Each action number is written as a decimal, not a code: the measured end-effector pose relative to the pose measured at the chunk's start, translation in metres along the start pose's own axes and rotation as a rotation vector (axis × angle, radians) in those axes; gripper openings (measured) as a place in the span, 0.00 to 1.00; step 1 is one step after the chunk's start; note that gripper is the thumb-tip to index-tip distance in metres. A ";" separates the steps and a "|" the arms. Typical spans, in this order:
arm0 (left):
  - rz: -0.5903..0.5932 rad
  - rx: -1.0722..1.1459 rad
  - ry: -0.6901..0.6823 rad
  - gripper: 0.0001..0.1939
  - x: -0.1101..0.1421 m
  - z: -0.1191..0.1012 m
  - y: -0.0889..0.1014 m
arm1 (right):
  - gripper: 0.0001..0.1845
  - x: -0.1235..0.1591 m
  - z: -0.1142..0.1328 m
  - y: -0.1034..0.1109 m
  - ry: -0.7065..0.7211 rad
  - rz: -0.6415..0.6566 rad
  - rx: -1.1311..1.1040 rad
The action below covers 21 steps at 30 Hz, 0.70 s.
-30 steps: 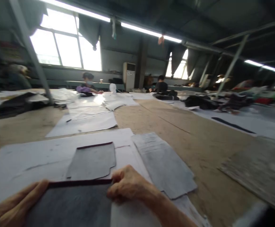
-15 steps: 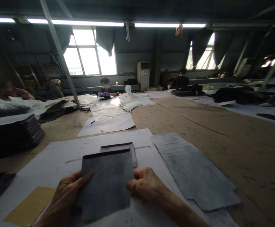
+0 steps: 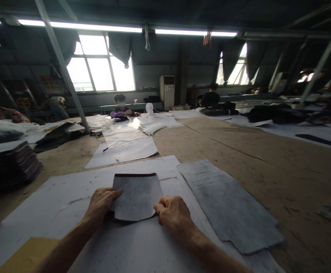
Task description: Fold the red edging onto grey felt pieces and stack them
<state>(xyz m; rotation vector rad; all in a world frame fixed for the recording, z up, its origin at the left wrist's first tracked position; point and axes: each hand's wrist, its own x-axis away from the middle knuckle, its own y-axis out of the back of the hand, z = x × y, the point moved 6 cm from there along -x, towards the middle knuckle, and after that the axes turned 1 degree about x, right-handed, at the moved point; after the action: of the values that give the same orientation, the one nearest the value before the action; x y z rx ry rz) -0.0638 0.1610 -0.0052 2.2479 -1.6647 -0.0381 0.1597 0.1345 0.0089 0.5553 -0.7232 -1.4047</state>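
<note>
Grey panel (image 3: 137, 198), its far edge already dark-trimmed, is being clamped at its sides by my left fingers (image 3: 115, 193) and right fingers (image 3: 160, 209), while a seemingly untrimmed larger panel (image 3: 230, 204) is lying nearby.

The small grey fabric piece (image 3: 135, 195) spans the gap between your left hand (image 3: 101, 203) and right hand (image 3: 172, 214), so nothing passes straight between them at its level. Toward you, the white paper sheet (image 3: 131, 246) gives you flat room between your forearms. To your right, the large grey fabric piece (image 3: 230, 204) lies low enough to pass over, with flat brown tabletop (image 3: 301, 182) past it. On your left, the tall dark stack (image 3: 8, 167) blocks a low sweep; farther off, the slanting metal pole (image 3: 65, 72) bars higher reaches too.
</note>
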 end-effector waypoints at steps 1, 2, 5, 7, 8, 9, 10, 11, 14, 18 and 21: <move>-0.008 -0.018 -0.009 0.15 0.000 -0.001 0.001 | 0.12 0.000 0.000 0.000 0.004 -0.004 0.010; -0.018 -0.037 -0.018 0.15 0.001 -0.002 0.002 | 0.11 0.001 0.001 0.000 0.007 -0.007 0.020; -0.037 -0.088 -0.037 0.13 0.001 -0.004 0.005 | 0.12 0.002 0.003 0.000 0.022 -0.015 0.044; -0.048 -0.114 -0.046 0.12 0.000 -0.004 0.006 | 0.12 0.002 0.003 0.000 0.030 -0.021 0.056; -0.057 -0.126 -0.050 0.12 -0.001 -0.004 0.006 | 0.12 0.002 0.003 0.000 0.032 -0.025 0.060; -0.067 -0.138 -0.056 0.12 -0.001 -0.004 0.007 | 0.12 0.001 0.003 0.000 0.033 -0.028 0.063; -0.077 -0.152 -0.062 0.11 -0.001 -0.004 0.007 | 0.12 0.001 0.002 0.000 0.032 -0.031 0.065; -0.084 -0.166 -0.068 0.11 -0.001 -0.005 0.007 | 0.11 0.001 0.002 0.000 0.030 -0.033 0.066; -0.096 -0.207 -0.079 0.12 -0.002 -0.006 0.007 | 0.11 0.000 0.001 0.000 0.027 -0.035 0.069; -0.105 -0.277 -0.087 0.14 -0.001 -0.008 0.007 | 0.11 0.000 0.002 0.000 0.032 -0.033 0.076; -0.085 -0.354 -0.085 0.14 0.000 -0.007 0.005 | 0.10 0.001 0.002 0.000 0.029 -0.045 0.078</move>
<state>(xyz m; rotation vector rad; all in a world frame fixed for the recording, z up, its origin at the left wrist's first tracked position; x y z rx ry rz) -0.0672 0.1615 0.0033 2.0672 -1.4666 -0.4211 0.1583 0.1338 0.0102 0.6548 -0.7487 -1.4121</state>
